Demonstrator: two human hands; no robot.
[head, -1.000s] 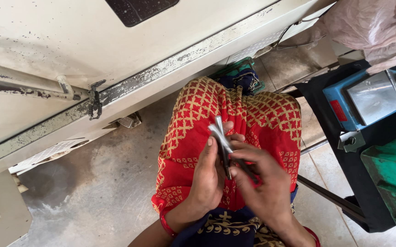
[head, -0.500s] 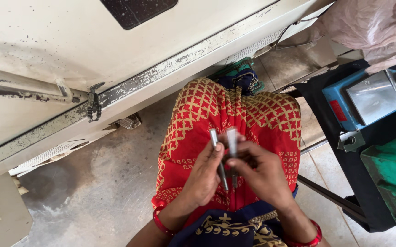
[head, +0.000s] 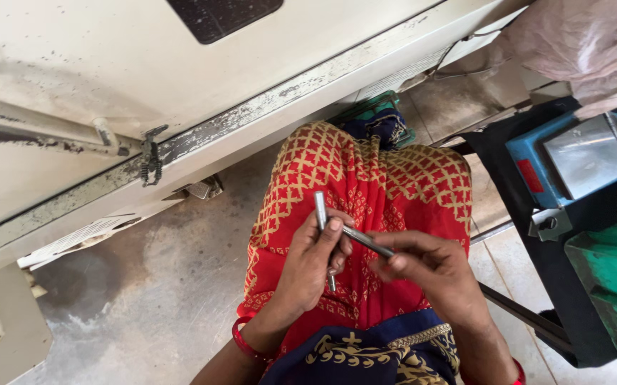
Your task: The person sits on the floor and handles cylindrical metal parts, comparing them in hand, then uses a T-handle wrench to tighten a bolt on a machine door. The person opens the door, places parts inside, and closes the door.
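Slippage looks like the main risk: the two slim metal rods are pinched only at the fingertips above the lap, so a loosened grip could send one rolling off the red patterned cloth [head: 365, 185] onto the concrete floor [head: 144, 314]. The left hand [head: 308, 267] grasps the upright rod [head: 320, 214]; the right hand [head: 433, 271] pinches the slanted rod [head: 367, 241], whose far end meets the left fingers, between both hands
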